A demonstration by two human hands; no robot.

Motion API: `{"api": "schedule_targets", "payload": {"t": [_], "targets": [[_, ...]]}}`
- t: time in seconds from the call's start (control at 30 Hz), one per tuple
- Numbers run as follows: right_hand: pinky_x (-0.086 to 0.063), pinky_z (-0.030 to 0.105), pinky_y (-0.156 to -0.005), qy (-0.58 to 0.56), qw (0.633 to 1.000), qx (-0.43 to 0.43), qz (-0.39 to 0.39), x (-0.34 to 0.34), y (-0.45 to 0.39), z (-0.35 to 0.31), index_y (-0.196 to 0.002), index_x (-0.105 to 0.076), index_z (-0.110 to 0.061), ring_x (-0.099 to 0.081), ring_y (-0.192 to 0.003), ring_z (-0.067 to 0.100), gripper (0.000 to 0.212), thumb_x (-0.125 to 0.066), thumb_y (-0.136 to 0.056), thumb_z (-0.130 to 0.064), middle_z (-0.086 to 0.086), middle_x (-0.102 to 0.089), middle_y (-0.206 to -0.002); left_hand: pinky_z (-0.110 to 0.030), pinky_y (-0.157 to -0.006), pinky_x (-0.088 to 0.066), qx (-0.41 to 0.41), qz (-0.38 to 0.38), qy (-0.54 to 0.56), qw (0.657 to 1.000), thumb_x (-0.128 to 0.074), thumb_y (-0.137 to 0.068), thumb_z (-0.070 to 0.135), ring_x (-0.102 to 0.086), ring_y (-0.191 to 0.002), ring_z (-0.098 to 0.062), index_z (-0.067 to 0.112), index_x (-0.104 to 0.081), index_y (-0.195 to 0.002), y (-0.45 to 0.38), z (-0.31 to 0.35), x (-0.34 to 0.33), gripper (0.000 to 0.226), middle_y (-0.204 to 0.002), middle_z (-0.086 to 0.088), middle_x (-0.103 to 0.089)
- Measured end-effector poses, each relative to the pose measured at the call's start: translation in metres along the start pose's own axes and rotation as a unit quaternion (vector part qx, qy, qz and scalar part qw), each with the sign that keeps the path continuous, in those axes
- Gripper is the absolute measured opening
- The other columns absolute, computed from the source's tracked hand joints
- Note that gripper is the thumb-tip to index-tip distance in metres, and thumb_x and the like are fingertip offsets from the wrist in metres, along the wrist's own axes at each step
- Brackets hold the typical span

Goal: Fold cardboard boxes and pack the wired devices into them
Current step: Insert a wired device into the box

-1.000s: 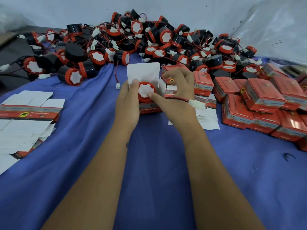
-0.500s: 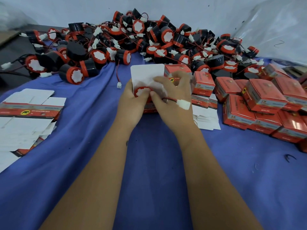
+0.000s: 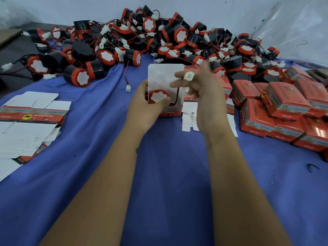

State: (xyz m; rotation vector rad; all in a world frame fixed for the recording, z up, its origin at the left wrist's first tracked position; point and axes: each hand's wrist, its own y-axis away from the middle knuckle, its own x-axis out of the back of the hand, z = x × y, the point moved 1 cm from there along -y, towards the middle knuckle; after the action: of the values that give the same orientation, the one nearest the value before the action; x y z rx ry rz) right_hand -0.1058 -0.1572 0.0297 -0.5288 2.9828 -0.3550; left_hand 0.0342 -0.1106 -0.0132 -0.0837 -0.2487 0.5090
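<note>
A small red cardboard box point(image 3: 170, 110) stands on the blue cloth with its white lid flap point(image 3: 165, 75) raised. A red-rimmed wired device point(image 3: 158, 96) sits in the box's opening. My left hand point(image 3: 145, 105) grips the box's left side, thumb on the device. My right hand point(image 3: 204, 91) is lifted above the box's right side and pinches the device's white connector point(image 3: 188, 75) between its fingers. The dark wire point(image 3: 177, 96) runs from the connector down into the box.
A big heap of loose black-and-red wired devices point(image 3: 159, 41) fills the back of the table. Several packed red boxes point(image 3: 284, 110) are stacked at the right. Flat unfolded box blanks point(image 3: 30, 118) lie at the left, more white flaps point(image 3: 191, 119) under my right hand.
The device has sunk into the box. My right hand has risen and turned, lifting the white connector from beside the box to above it.
</note>
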Motion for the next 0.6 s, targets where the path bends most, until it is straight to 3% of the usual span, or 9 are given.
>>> {"api": "schedule_targets", "payload": {"t": [0.07,0.13,0.23,0.33,0.4,0.47,0.53,0.6], "targets": [[-0.046,0.012,-0.075,0.031,0.997,0.05,0.046,-0.005,0.004,0.001,-0.083,-0.076,-0.018,-0.065,-0.081,0.002,0.021,-0.06,-0.095,-0.025,-0.008,-0.075,-0.081,-0.015,-0.076,-0.049,0.003,-0.029,0.017,0.999,-0.078,-0.08,0.025,-0.062,-0.096,0.004,0.043,-0.054,-0.11,-0.001,-0.001,0.002,0.043,-0.106,0.021,-0.066],[-0.048,0.01,-0.071,0.054,0.994,0.069,0.062,-0.007,0.005,0.004,-0.088,-0.074,-0.015,-0.065,-0.079,-0.002,0.007,-0.069,-0.088,-0.01,-0.011,-0.072,-0.079,-0.021,-0.079,-0.051,0.01,-0.053,0.029,0.998,-0.08,-0.077,0.021,-0.064,-0.1,-0.002,0.038,-0.058,-0.113,-0.002,-0.002,0.003,0.046,-0.108,0.016,-0.069],[-0.044,0.012,-0.073,0.134,0.983,0.085,0.087,-0.009,0.004,0.007,-0.089,-0.071,-0.023,-0.062,-0.08,-0.004,0.016,-0.07,-0.086,-0.007,-0.015,-0.068,-0.081,-0.03,-0.086,-0.053,0.018,-0.068,0.049,0.996,-0.079,-0.072,0.024,-0.066,-0.105,-0.01,0.028,-0.06,-0.121,-0.003,0.0,0.003,0.053,-0.112,0.01,-0.071],[-0.042,0.022,-0.085,0.211,0.965,0.119,0.101,-0.011,0.004,0.012,-0.1,-0.067,-0.025,-0.058,-0.095,0.011,0.022,-0.066,-0.088,-0.007,-0.014,-0.064,-0.084,-0.036,-0.092,-0.053,0.024,-0.072,0.07,0.995,-0.073,-0.069,0.029,-0.066,-0.108,-0.014,0.025,-0.06,-0.122,-0.002,0.0,0.0,0.054,-0.113,0.006,-0.071],[-0.033,0.018,-0.093,0.306,0.936,0.146,0.091,-0.012,0.006,0.016,-0.109,-0.063,-0.027,-0.05,-0.1,0.014,0.027,-0.065,-0.087,-0.01,-0.011,-0.064,-0.084,-0.036,-0.091,-0.054,0.03,-0.068,0.076,0.994,-0.069,-0.076,0.023,-0.066,-0.106,-0.013,0.027,-0.06,-0.12,-0.003,-0.002,0.0,0.044,-0.111,0.007,-0.071],[-0.022,0.013,-0.092,0.399,0.895,0.185,0.08,-0.011,0.006,0.017,-0.112,-0.063,-0.024,-0.049,-0.101,0.016,0.028,-0.066,-0.086,-0.013,-0.011,-0.065,-0.084,-0.037,-0.09,-0.055,0.036,-0.057,0.075,0.995,-0.06,-0.086,0.014,-0.066,-0.103,-0.013,0.033,-0.06,-0.115,-0.005,-0.004,0.0,0.035,-0.11,0.007,-0.071],[-0.02,0.019,-0.091,0.454,0.858,0.227,0.083,-0.008,0.005,0.017,-0.107,-0.067,-0.019,-0.051,-0.101,0.02,0.023,-0.068,-0.084,-0.016,-0.008,-0.067,-0.081,-0.037,-0.091,-0.055,0.034,-0.048,0.067,0.996,-0.056,-0.09,0.01,-0.066,-0.104,-0.013,0.037,-0.059,-0.108,-0.005,-0.005,-0.001,0.033,-0.109,0.009,-0.07],[-0.021,0.021,-0.091,0.462,0.847,0.246,0.097,-0.005,0.006,0.015,-0.101,-0.069,-0.017,-0.051,-0.098,0.019,0.018,-0.067,-0.083,-0.017,-0.008,-0.067,-0.076,-0.034,-0.088,-0.054,0.023,-0.033,0.058,0.998,-0.054,-0.091,0.01,-0.065,-0.102,-0.011,0.037,-0.057,-0.102,-0.004,-0.005,-0.002,0.03,-0.106,0.011,-0.069]]}}
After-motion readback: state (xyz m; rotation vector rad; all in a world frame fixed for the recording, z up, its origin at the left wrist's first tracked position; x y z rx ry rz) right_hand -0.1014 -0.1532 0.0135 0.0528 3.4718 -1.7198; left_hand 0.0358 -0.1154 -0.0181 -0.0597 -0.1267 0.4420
